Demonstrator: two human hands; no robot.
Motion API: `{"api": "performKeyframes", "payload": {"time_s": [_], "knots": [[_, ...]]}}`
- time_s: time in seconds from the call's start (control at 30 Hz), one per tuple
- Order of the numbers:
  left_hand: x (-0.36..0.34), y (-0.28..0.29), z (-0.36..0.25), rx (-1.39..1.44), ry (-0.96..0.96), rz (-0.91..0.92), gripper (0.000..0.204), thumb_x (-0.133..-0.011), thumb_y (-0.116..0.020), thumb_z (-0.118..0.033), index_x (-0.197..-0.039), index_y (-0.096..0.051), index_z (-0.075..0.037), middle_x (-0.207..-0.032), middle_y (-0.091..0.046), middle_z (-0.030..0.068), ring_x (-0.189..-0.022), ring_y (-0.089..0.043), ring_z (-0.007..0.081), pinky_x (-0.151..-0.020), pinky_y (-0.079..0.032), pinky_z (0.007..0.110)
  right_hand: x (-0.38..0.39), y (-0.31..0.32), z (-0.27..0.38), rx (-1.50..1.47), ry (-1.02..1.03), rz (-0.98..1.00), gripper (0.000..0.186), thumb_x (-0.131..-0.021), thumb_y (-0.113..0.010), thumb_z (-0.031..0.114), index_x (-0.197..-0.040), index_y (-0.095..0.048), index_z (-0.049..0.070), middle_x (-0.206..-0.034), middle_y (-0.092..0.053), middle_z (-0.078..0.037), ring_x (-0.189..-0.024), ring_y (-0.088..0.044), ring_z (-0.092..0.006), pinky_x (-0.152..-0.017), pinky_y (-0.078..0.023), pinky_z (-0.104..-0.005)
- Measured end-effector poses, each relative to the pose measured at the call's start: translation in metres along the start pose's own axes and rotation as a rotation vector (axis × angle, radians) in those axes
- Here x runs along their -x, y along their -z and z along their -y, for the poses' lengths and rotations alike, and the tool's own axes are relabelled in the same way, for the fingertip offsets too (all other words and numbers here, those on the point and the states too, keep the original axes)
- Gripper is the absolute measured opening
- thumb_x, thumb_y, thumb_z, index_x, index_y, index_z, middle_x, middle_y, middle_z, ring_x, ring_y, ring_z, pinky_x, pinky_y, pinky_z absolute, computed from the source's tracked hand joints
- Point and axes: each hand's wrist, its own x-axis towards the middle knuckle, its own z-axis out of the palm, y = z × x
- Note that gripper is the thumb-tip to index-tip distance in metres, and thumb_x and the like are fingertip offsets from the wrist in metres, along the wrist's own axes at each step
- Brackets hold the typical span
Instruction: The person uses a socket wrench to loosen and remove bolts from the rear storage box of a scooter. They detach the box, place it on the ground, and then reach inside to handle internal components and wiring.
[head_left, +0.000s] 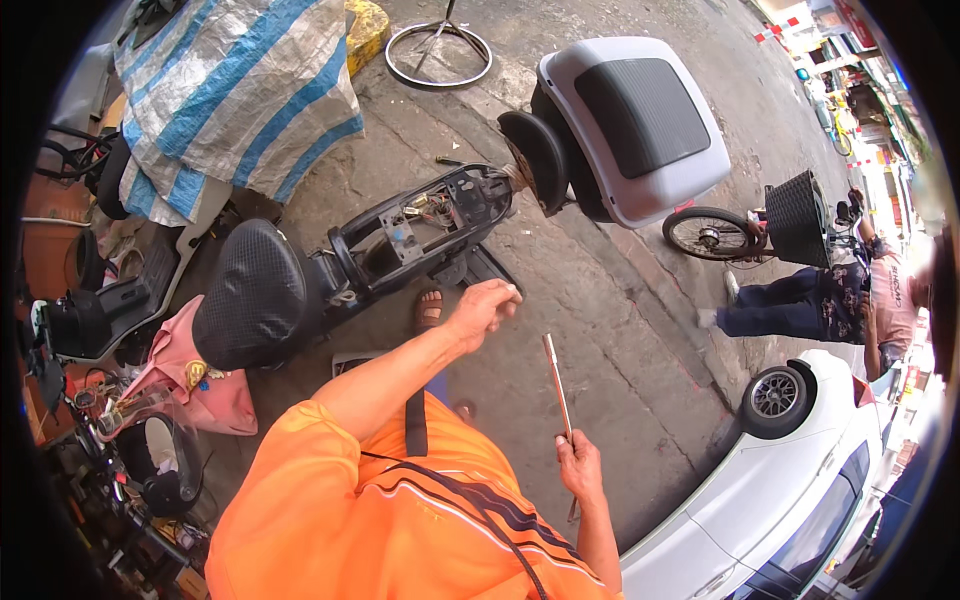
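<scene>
My left hand (485,312) is stretched out beside a stripped scooter frame (380,235), its fingers loosely bent and nothing visible in them. On the right, my right hand (580,465) is closed round the lower part of a long, thin metal rod tool (558,385). The rod stands nearly upright in the picture, with a shiny, thicker upper end, apart from the scooter. Wires and connectors (430,208) lie exposed in the frame's opening. A black textured seat (255,295) sits at its left end; a black padded backrest (538,160) is at the other.
A grey top box (640,130) adjoins the backrest. Blue-striped sheeting (240,95) covers things at upper left, beside another scooter (120,290). A wheel-rim stand (438,55) is at the top. A person (830,300) with a basketed bicycle (715,232) and a white car (760,510) are right.
</scene>
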Motion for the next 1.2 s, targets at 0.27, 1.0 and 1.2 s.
{"api": "performKeyframes", "payload": {"time_s": [0.27, 1.0, 1.2], "knots": [[-0.024, 0.062, -0.041, 0.043, 0.195, -0.05, 0.011, -0.091, -0.062, -0.016, -0.092, -0.063, -0.006, -0.078, -0.061, 0.0013, -0.055, -0.042, 0.0051, -0.051, -0.036, 0.022, -0.059, 0.011, 0.062, 0.071, 0.076, 0.013, 0.019, -0.093, -0.058, 0.021, -0.09, -0.058, 0.002, -0.068, -0.058, -0.017, -0.061, -0.055, -0.0299, -0.061, -0.045, -0.0384], [-0.039, 0.034, -0.052, 0.785, -0.077, 0.001, 0.023, -0.102, -0.043, -0.026, -0.098, -0.059, -0.01, -0.125, -0.062, 0.0134, -0.112, -0.059, 0.0262, -0.094, -0.048, 0.04, -0.199, 0.006, 0.22, 0.012, 0.444, 0.285, 0.024, -0.08, -0.064, 0.011, -0.103, -0.065, 0.001, -0.073, -0.061, -0.012, -0.073, -0.063, -0.0225, -0.068, -0.049, -0.0342], [-0.072, 0.012, -0.068, 0.894, 0.002, -0.047, 0.025, -0.102, -0.042, -0.026, -0.105, -0.055, -0.006, -0.127, -0.06, 0.0178, -0.112, -0.059, 0.0316, -0.101, -0.044, 0.048, -0.235, -0.043, 0.235, -0.025, 0.526, 0.143, 0.028, -0.082, -0.069, 0.011, -0.109, -0.067, 0.004, -0.081, -0.067, -0.007, -0.073, -0.061, -0.0102, -0.07, -0.05, -0.0287]]}}
